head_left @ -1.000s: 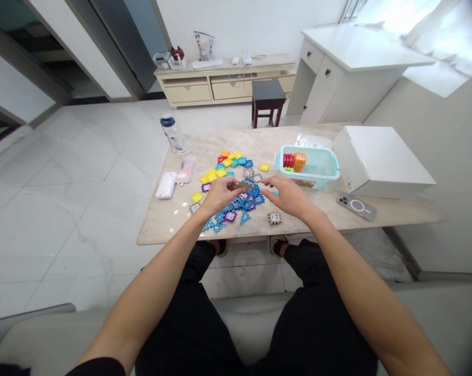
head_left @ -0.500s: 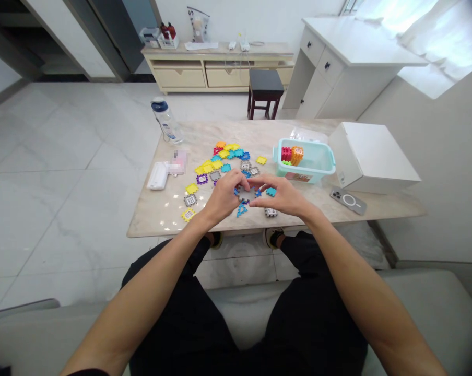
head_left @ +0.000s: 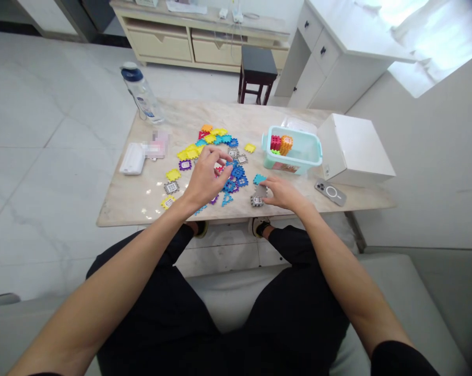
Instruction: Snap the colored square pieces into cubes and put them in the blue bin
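A pile of colourful interlocking plastic tiles (head_left: 220, 156) lies on the marble table (head_left: 142, 201): yellow, blue, purple, orange and grey ones. My left hand (head_left: 203, 178) hovers over the blue tiles in the middle of the pile, fingers spread and curled, holding nothing. My right hand (head_left: 282, 192) rests near the table's front edge and pinches a grey tile piece (head_left: 260, 191); another grey tile (head_left: 255, 200) touches it below. A teal tile (head_left: 258, 178) lies just beyond my right fingers.
A teal bin (head_left: 310, 154) holds a red and an orange block cube. A white box (head_left: 355, 149) and a phone (head_left: 330, 191) lie to the right. A water bottle (head_left: 141, 96) and a white case (head_left: 132, 158) sit at the left. A dark stool (head_left: 255, 65) stands behind the table.
My hands, joined on a grey piece before, have parted. The right hand brought the grey piece toward the front edge; the left hand opened and moved out over the pile. The view tilted down.
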`<state>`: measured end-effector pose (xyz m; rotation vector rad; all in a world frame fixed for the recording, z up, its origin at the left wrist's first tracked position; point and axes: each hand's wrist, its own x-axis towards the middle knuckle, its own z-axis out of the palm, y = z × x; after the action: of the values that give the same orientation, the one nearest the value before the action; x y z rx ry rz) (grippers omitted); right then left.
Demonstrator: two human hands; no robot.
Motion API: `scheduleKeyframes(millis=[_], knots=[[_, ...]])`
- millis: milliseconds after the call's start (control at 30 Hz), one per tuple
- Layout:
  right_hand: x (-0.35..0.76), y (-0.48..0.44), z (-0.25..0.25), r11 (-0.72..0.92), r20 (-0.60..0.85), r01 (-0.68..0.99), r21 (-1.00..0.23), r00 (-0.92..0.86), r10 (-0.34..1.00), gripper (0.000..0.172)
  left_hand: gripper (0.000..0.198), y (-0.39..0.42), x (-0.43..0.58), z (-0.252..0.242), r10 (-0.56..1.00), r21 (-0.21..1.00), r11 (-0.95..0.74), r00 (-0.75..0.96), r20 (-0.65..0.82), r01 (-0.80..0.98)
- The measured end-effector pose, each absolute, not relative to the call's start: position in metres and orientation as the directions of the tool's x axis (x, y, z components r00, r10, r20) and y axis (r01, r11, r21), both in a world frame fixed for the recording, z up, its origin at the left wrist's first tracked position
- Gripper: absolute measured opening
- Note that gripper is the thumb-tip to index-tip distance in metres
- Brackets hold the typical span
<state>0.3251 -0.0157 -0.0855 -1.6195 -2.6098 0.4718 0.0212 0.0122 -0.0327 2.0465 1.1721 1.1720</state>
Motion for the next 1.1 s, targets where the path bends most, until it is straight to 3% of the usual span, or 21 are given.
scheduleKeyframes(millis=[233,433,633,1100], knots=[[0.326,-0.029,-0.107,0.433,-0.196,0.876,-0.213,-0.472,0.859,0.051,0.005,0.017,0.023,-0.037,0.913,0.824,-0.405,0.138,0.383,0.396],[0.319,-0.023,-0.111,0.443,-0.252,0.883,-0.156,-0.469,0.847,0.044,0.011,0.018,0.026,-0.039,0.94,0.848,-0.341,0.144,0.309,0.406],[0.318,-0.022,-0.119,0.424,-0.254,0.89,-0.167,-0.454,0.854,0.036,0.012,0.018,0.027,-0.042,0.933,0.838,-0.359,0.148,0.328,0.41],[0.315,-0.017,-0.122,0.455,-0.293,0.877,-0.154,-0.48,0.826,0.049,0.013,0.015,0.025,-0.038,0.934,0.832,-0.358,0.153,0.324,0.423]])
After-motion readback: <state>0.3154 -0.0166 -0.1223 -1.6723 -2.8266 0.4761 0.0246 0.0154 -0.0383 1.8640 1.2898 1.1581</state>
